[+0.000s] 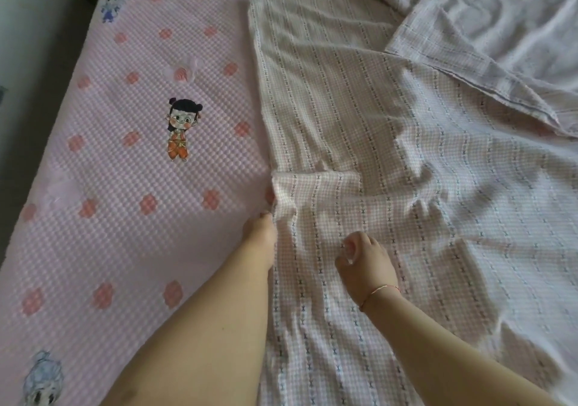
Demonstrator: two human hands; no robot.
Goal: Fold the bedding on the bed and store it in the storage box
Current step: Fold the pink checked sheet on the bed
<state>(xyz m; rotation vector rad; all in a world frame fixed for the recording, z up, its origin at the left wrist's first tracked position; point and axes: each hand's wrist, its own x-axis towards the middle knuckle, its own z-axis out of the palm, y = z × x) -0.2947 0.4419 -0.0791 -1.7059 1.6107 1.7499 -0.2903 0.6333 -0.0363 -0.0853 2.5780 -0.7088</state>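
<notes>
**Status: Folding Stage in Progress, Storage Not Started**

The pale pink checked woven blanket with dotted stripes lies spread over the right half of the bed, on the pink waffle-textured bed sheet with cartoon figures. It is only partly folded: a small flap is turned over on its left edge at about 9 o'clock of the blanket, and a turned-back layer showing a hemmed edge lies at about 2 o'clock. Wrinkles remain across the middle.

The left hand grasps the blanket's left edge just below the small flap. The right hand sits on the blanket near 6 o'clock, fingers curled; whether it pinches fabric cannot be determined.

Judged remaining: complete the folds, compact the blanket, transfer it.

Containers: no storage box is visible, so its contents cannot be stated.
</notes>
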